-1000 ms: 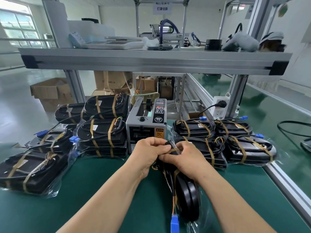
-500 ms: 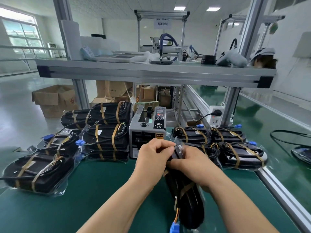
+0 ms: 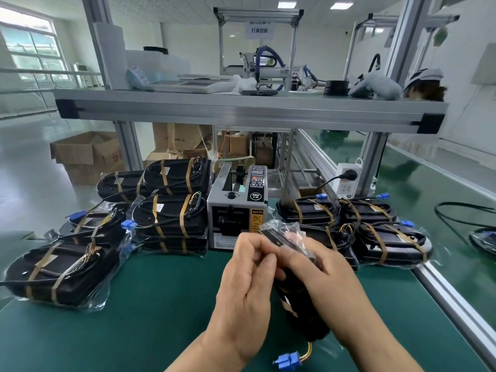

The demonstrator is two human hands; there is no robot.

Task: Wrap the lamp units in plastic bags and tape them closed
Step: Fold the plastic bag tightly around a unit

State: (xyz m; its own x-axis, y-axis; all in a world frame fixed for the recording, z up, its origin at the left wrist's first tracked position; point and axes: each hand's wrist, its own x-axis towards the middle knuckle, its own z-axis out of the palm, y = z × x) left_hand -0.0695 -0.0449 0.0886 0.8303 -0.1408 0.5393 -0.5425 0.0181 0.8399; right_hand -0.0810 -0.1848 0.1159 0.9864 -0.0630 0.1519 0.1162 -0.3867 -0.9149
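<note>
Green matting (image 3: pixel 161 304) is covering the bench across the lower half of the frame. Behind it an aluminium shelf (image 3: pixel 241 108) is spanning the upper middle, with cardboard boxes (image 3: pixel 86 154) sitting on the floor at middle left. At the centre, just beyond your hands, a grey tape dispenser (image 3: pixel 236 210) is standing on the matting, flanked by taped, bagged lamps: one pile (image 3: pixel 171 218) is lying to its left, another group (image 3: pixel 375 229) to its right. You are holding the lamp unit (image 3: pixel 300 304) on edge at lower centre, its far end pointing toward the dispenser and its blue connector (image 3: pixel 287 361) trailing on wires near the bottom edge. Your left hand (image 3: pixel 247 291) is curling its fingers in and pinching the unit's upper end, where the plastic bag (image 3: pixel 281 229) is bunching up clear and crinkled. Your right hand (image 3: pixel 322 275) is wrapping its fingers over the unit from the right side, gripping it through the film.
</note>
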